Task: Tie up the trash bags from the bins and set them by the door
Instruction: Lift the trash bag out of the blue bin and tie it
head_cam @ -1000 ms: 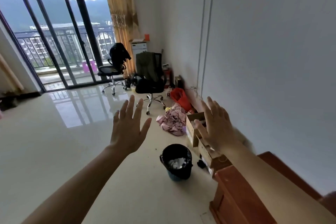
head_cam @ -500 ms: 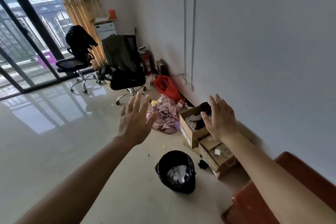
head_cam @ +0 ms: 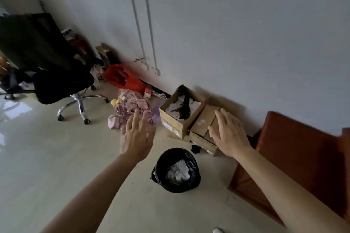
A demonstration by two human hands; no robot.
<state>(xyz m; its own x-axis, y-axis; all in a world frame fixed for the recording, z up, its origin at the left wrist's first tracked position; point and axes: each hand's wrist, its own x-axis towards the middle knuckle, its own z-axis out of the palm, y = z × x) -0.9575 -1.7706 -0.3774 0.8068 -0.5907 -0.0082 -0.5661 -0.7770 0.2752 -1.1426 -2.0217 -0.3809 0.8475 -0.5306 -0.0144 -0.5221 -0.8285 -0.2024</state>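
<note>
A small bin lined with a black trash bag stands on the pale floor, with white crumpled rubbish inside it. My left hand hovers above and to the left of the bin, fingers spread, holding nothing. My right hand is stretched out above and to the right of the bin, also spread and empty, in front of the cardboard boxes. Neither hand touches the bag.
Open cardboard boxes with paper scraps sit against the white wall. A pink cloth heap, a red bag and a black office chair lie to the left. A reddish wooden cabinet stands at the right.
The view has tilted down and turned right, so the window and balcony are out of sight. The bin looks closer, and both hands have lowered toward it.
</note>
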